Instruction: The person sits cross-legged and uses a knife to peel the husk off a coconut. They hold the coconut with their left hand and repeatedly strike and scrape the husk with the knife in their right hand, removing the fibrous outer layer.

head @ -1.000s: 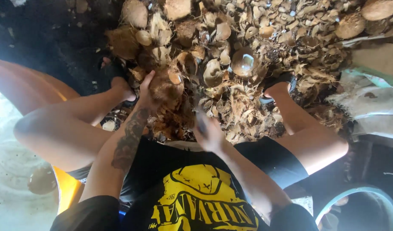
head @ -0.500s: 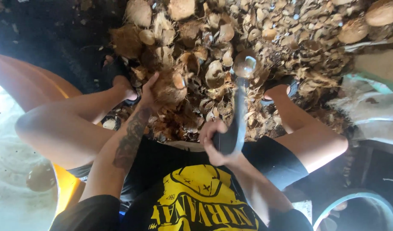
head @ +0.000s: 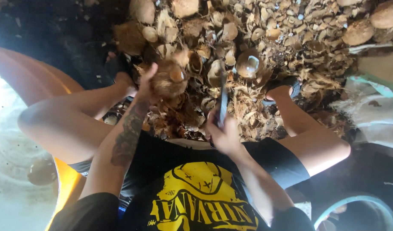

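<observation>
I am sitting with my knees spread over a heap of coconut husk scraps (head: 265, 64). Starting at my left, an orange tub (head: 38, 81) is curving past my left knee, with pale water beside it. Next my left hand (head: 146, 87) is cupping one brown, fibrous coconut (head: 167, 79), fingers wrapped around its near side and thumb up along its edge, so I am gripping it firmly and holding it just above the scraps. A small patch of pale shell is showing on the side of the coconut that faces my other hand.

Moving right, my right hand (head: 224, 136) is closed around the handle of one long dark blade (head: 223, 100). The blade's long axis is running away from me, almost straight up the view, tip pointing into the heap. The coconut is lying to the left of the blade and slightly farther out than my right fist; blade and coconut are near but not touching. My left hand is the one on the coconut, and the right is well short of it.

Farther right, one split husk with a glossy hollow (head: 248, 64) is lying in the scraps, beyond the tip of the blade. By my count: one coconut in hand, one blade, several whole husked nuts along the top edge, too jumbled to number exactly. At the far right, pale sacking (head: 372, 107) is lying by my right leg.
</observation>
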